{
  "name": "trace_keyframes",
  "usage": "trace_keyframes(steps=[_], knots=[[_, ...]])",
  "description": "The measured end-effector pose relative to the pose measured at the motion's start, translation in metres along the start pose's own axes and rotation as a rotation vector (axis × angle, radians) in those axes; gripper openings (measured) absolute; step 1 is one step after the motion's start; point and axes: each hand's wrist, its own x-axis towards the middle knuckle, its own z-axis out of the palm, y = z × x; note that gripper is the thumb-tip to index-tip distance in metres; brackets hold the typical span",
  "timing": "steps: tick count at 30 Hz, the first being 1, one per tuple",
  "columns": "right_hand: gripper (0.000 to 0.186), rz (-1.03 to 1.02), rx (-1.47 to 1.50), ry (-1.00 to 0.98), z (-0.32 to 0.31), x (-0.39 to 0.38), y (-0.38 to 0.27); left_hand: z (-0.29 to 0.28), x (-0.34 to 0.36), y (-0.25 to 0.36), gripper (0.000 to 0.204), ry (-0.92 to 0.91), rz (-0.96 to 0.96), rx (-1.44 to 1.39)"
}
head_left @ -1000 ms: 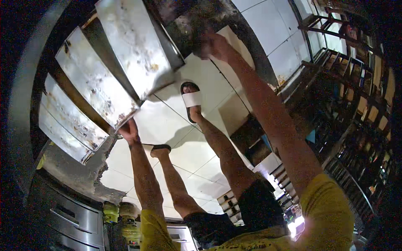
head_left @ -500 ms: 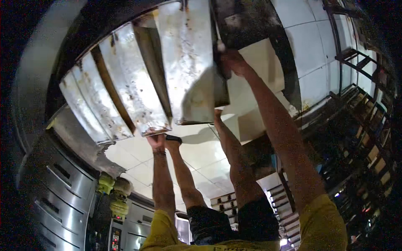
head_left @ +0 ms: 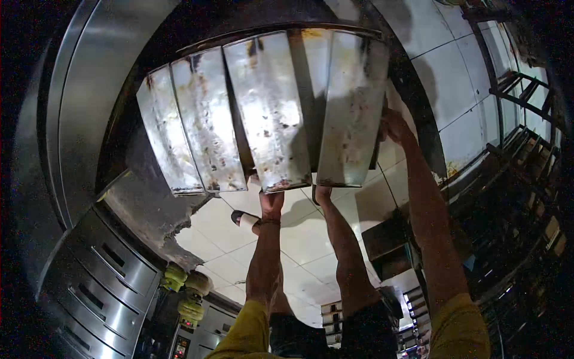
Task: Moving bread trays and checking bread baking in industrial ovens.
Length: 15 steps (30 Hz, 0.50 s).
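Several long, stained silver metal pans (head_left: 266, 105) lie side by side on a dark-rimmed tray (head_left: 326, 25), filling the upper middle of the view. My left hand (head_left: 271, 202) grips the near edge from beneath, its fingers partly hidden behind the pans. At the right end, my right hand (head_left: 394, 125) is closed on the tray's side, fingertips partly out of sight. Below the load show my legs and a sandalled foot (head_left: 245, 220).
Stainless oven doors (head_left: 107, 281) line the left, beside yellow-green gas cylinders (head_left: 191, 311). A tiled surface (head_left: 445, 78) and dark racks (head_left: 520, 96) occupy the right. Beneath are pale floor tiles (head_left: 221, 233) and a broken dark concrete edge (head_left: 149, 197).
The tray of pans has swung from a slant at upper left to a more level, central position. Both hands have moved rightward with it, and my feet have changed position.
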Motion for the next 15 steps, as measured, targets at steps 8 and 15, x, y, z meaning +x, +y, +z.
trace_keyframes(steps=[8, 15], knots=[[0.021, -0.402, -1.071, 0.445, 0.011, -0.042, 0.031, 0.027, 0.042, 0.043, 0.025, -0.064, -0.434, -0.678], [0.029, -0.175, 0.993, -0.235, -0.062, -0.071, 0.043, 0.1, 0.096, 0.074, 0.017, -0.226, -0.316, -0.502]])
